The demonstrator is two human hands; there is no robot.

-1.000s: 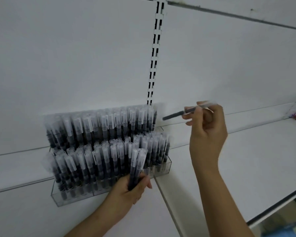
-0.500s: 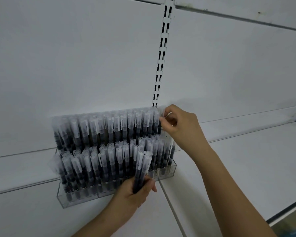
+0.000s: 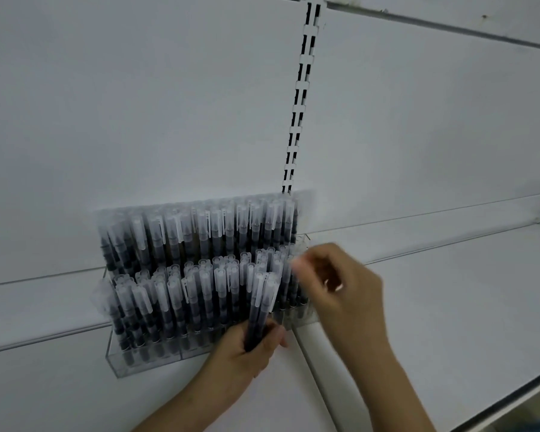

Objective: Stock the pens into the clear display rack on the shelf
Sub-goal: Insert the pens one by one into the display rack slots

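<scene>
On shelf, vs back wall: clear display rack [image 3: 144, 363], two tiers, packed w/ capped pens [image 3: 200, 241].
Spare pens: small bundle [image 3: 261, 310] upright, just in front of rack's lower tier, right of centre.
L hand [image 3: 247, 357]: fingers wrapped round bundle's lower barrels, holding it.
R hand [image 3: 340, 291]: blurred, beside rack's right end, lower-tier height; fingers curled, grip can't tell.
Change: 1 s ago R hand held one pen out to the right; 0.5 s ago at top tier's right end; now lower, no pen visible in it.
Meaning: prob. that pen seated top-right; next likely a pick from the bundle.
Progress: rack looks near full; only the bundle left in view.
Beyond: slotted upright [image 3: 300, 98] above rack; shelf [image 3: 449, 307] to the right.
</scene>
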